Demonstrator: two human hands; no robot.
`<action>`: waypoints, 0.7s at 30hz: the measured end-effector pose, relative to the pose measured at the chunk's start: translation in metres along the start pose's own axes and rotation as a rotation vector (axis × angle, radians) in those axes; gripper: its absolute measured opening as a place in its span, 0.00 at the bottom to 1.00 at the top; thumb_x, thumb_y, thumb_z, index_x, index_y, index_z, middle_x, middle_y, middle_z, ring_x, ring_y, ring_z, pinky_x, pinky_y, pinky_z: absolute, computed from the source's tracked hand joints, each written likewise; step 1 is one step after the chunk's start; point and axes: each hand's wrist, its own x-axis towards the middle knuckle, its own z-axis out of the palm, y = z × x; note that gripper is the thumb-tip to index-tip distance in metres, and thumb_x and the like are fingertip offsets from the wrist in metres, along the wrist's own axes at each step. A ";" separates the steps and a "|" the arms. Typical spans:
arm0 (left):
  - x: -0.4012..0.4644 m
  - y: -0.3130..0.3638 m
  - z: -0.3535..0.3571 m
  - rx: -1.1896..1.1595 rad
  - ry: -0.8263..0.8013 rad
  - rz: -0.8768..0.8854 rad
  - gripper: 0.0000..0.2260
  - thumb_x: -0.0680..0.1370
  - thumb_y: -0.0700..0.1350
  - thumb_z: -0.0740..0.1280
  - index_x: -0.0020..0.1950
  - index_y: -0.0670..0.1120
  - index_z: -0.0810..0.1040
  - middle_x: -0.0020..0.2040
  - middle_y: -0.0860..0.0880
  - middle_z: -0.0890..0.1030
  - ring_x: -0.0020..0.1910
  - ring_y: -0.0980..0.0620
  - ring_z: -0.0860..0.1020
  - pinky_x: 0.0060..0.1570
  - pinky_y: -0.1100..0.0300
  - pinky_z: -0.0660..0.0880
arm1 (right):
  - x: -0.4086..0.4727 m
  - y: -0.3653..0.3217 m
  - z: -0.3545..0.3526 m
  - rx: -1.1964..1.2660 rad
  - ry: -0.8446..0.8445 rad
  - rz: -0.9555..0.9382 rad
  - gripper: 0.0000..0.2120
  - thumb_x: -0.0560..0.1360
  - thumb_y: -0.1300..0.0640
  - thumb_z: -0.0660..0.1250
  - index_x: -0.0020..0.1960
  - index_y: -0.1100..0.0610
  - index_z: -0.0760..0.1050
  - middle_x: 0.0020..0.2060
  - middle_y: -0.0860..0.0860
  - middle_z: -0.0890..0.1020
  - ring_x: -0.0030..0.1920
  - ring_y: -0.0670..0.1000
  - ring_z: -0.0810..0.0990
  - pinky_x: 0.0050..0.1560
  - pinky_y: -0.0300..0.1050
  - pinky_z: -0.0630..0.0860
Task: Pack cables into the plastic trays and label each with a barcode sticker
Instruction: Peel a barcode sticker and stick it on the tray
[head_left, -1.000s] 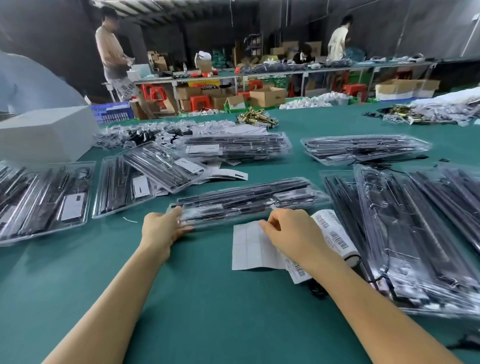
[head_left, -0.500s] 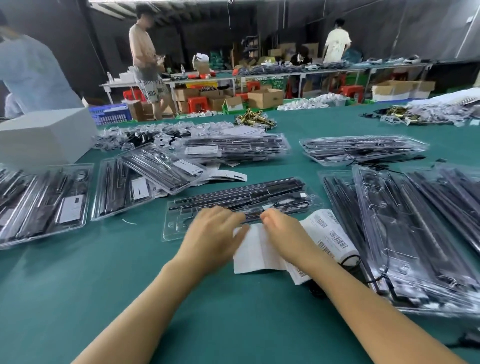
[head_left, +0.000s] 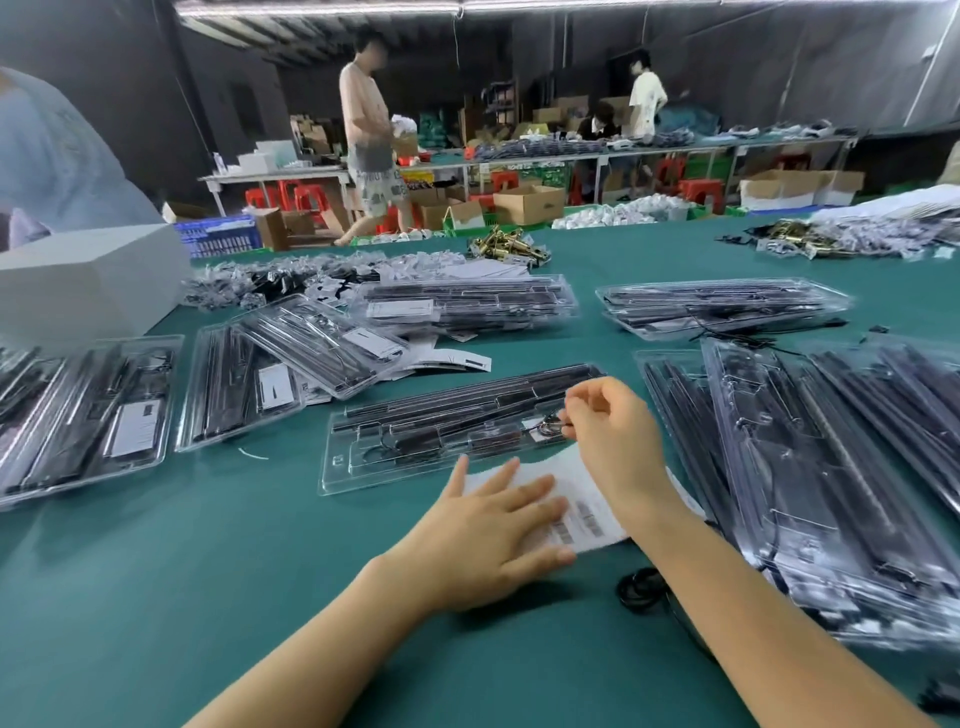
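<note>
Left hand (head_left: 488, 540) now flat on sticker sheet (head_left: 582, 506), right hand (head_left: 610, 431) newly pinching over tray (head_left: 415, 441).

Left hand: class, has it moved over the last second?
Yes. The left hand left the clear tray's left end and went right, now lying flat on the sticker sheet.

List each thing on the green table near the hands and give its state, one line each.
Left hand: flat, fingers straight, pressing on the sticker sheet.
Right hand: fingers curled, pinching something small over the tray; what it is, cannot tell.
Sticker sheet: lying flat on the table, barcodes visible.
Tray in front: holds cables, no label visible.
Tray at far left: packed, white label on.
</note>
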 end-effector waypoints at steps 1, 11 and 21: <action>-0.001 -0.005 -0.002 0.002 0.020 -0.029 0.37 0.73 0.73 0.35 0.75 0.59 0.58 0.78 0.58 0.54 0.78 0.52 0.44 0.72 0.36 0.38 | 0.001 -0.001 -0.005 -0.091 0.028 -0.065 0.04 0.78 0.58 0.62 0.48 0.52 0.75 0.43 0.46 0.80 0.46 0.47 0.79 0.44 0.35 0.73; -0.005 -0.020 -0.008 -0.105 0.183 -0.151 0.25 0.80 0.62 0.44 0.60 0.55 0.76 0.71 0.57 0.70 0.77 0.54 0.51 0.75 0.47 0.42 | 0.003 0.003 -0.022 -0.672 -0.324 0.110 0.27 0.73 0.45 0.70 0.63 0.59 0.66 0.54 0.55 0.78 0.54 0.57 0.77 0.53 0.50 0.75; -0.005 -0.022 -0.001 -0.199 0.485 -0.154 0.18 0.80 0.51 0.63 0.67 0.46 0.73 0.66 0.50 0.75 0.72 0.48 0.66 0.71 0.54 0.57 | 0.010 -0.001 -0.026 -0.125 -0.241 0.101 0.07 0.73 0.63 0.69 0.44 0.51 0.79 0.41 0.46 0.82 0.44 0.48 0.79 0.45 0.44 0.76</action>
